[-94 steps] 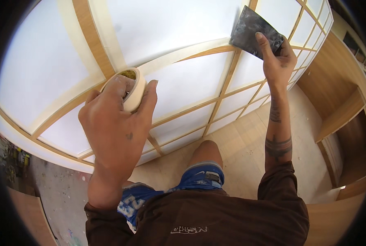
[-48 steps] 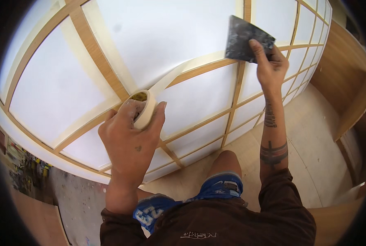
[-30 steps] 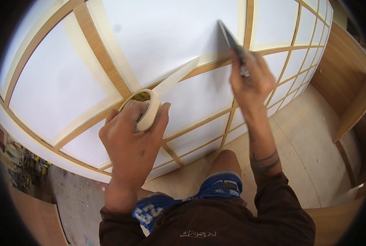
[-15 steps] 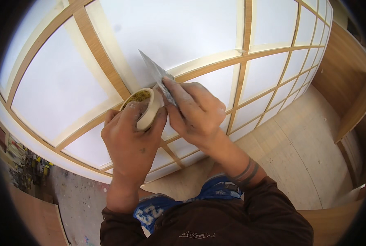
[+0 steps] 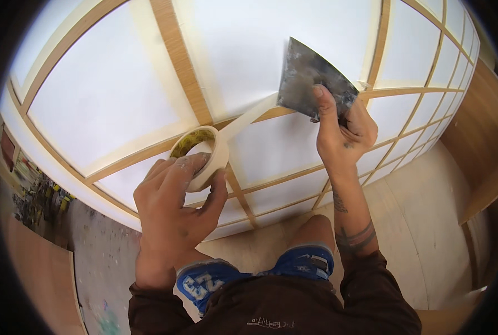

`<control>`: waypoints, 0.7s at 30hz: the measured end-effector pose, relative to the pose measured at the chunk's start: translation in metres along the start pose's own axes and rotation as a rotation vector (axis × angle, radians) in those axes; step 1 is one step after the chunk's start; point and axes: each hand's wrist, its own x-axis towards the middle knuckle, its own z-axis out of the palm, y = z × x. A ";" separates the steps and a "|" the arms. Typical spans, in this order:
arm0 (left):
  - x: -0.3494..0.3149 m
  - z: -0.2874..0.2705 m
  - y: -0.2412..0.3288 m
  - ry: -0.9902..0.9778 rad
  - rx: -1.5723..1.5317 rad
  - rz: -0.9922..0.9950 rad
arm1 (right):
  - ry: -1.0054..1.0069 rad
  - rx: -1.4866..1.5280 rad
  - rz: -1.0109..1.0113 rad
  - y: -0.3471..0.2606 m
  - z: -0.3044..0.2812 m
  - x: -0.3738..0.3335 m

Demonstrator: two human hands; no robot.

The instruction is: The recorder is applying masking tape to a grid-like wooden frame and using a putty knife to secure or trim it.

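My left hand point(image 5: 176, 204) grips a roll of cream masking tape point(image 5: 220, 159), with fingers in its core and the thumb on its outer side. From the roll a tape strip point(image 5: 253, 116) stretches up and right to a metal scraper point(image 5: 316, 78). My right hand point(image 5: 346, 125) holds this scraper, its thumb across the smeared grey blade. The strip runs in front of a white panel point(image 5: 260, 50) framed by wooden strips point(image 5: 182, 61). Cream tape borders point(image 5: 204, 78) line the panel edges. Whether the stretched strip touches the frame behind it I cannot tell.
The gridded panel wall curves across the view and away to the right. Brown wooden boards point(image 5: 472, 134) stand at the right, above a pale wooden floor point(image 5: 394, 223). Cluttered tools point(image 5: 39, 192) lie at the far left, beside a stained grey floor point(image 5: 106, 257).
My right hand has moved right with the scraper, away from the roll, and the blade has turned flat to view. A length of tape now stretches between them.
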 end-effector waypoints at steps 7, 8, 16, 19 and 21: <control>-0.002 0.000 -0.007 0.109 0.184 -0.296 | -0.060 -0.133 0.038 -0.019 -0.005 -0.001; -0.003 0.003 -0.011 0.133 0.199 -0.300 | -0.066 -0.193 -0.029 -0.023 -0.003 -0.004; 0.003 0.014 -0.009 0.187 0.225 -0.395 | -0.182 -0.141 -0.259 -0.054 0.029 -0.043; 0.005 0.016 -0.009 0.180 0.258 -0.384 | -0.268 -0.139 -0.211 -0.070 0.035 -0.053; 0.004 0.017 -0.010 0.188 0.267 -0.359 | -0.281 -0.069 -0.196 -0.077 0.045 -0.062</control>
